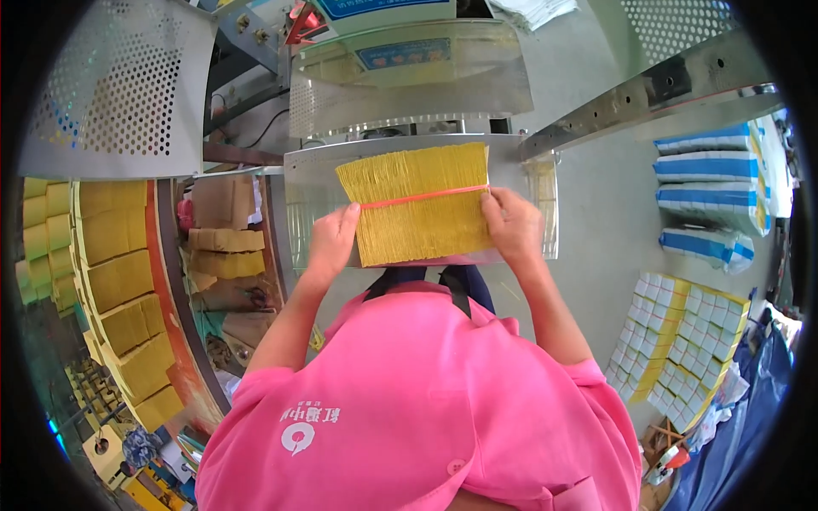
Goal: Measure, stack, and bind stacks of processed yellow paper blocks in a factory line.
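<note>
A thick stack of yellow paper sheets [426, 228] rests on the metal table [311, 179] in front of me, its layered edges facing up. Around its middle runs a red band [422, 197], stretched from side to side. My left hand [334, 238] grips the stack's left side, thumb by the band's end. On the opposite side my right hand [515, 223] holds the stack, its thumb near the band's right end. The fingers of both hands are partly hidden behind the paper.
Behind the table stands a machine with a clear cover [409, 77]. A steel bar [648, 94] juts in from the right. More yellow stacks [119, 281] line a rack at left. White-and-blue packages [707, 166] and banded white bundles [682, 341] lie at right.
</note>
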Motion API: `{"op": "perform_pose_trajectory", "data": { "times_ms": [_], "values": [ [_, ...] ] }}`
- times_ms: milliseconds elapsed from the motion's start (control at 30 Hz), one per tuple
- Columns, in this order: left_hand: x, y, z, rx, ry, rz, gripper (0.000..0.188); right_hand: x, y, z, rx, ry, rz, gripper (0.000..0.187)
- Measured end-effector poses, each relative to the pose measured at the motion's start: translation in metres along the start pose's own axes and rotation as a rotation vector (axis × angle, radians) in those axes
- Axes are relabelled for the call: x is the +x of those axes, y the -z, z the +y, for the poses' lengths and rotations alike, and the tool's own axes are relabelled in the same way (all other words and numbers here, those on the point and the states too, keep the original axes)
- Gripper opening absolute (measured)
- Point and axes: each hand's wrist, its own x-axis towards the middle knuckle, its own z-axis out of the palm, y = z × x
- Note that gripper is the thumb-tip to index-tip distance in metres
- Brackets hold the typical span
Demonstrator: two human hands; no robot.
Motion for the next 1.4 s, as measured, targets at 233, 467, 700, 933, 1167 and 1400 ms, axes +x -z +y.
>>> {"op": "perform_pose_trajectory", "data": {
  "times_ms": [233,467,700,933,1167,1400],
  "values": [
    [0.001,-0.004,0.001,-0.430,-0.166,0.222,0.017,0.013,-0.006,0.023,0.681,-0.151,0.136,0.012],
    [-0.003,-0.007,0.001,-0.401,-0.127,0.195,0.014,0.017,0.006,0.011,0.289,0.142,0.006,0.011],
    [-0.002,-0.007,0.000,-0.314,-0.169,0.191,0.012,0.017,0.006,0.018,0.186,0.253,0.007,0.007],
    [0.010,-0.009,-0.007,-0.863,0.277,0.146,0.037,0.005,-0.014,0.036,0.472,0.160,0.094,0.009],
    [0.059,-0.050,-0.077,-0.851,0.286,-0.053,0.049,0.014,-0.053,0.037,0.905,-0.391,0.043,0.029],
    [0.017,-0.028,-0.023,-1.088,0.608,-0.217,0.054,-0.057,-0.126,0.040,0.672,-0.406,0.311,0.032]
  ]
}}
